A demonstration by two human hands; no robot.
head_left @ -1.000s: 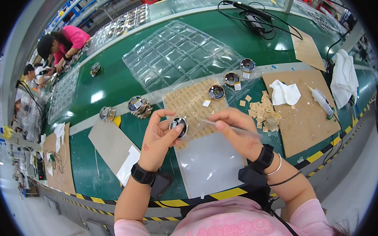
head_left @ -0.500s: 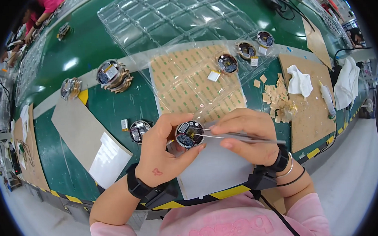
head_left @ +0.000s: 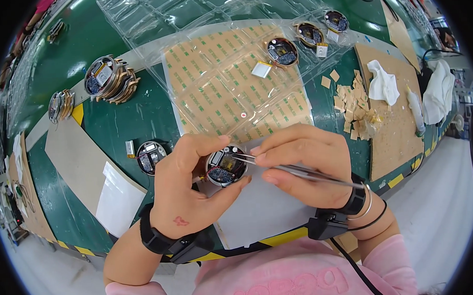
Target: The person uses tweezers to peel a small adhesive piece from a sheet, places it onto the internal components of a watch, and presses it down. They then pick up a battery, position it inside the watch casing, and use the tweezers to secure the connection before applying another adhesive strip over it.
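While the left hand (head_left: 188, 192) grips and partly hides the round case (head_left: 230, 169) over a smooth sheet (head_left: 263, 215), the right hand (head_left: 312, 157) pinches metal tweezers (head_left: 318, 176); whether their tips touch the circuitry (head_left: 222, 175) inside is unclear.

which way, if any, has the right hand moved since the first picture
Yes: judged against the tan sheet, the right hand has shifted downward in view.

The green table (head_left: 116, 118) bears stacked modules (head_left: 112, 81) and tan squares (head_left: 355, 101).
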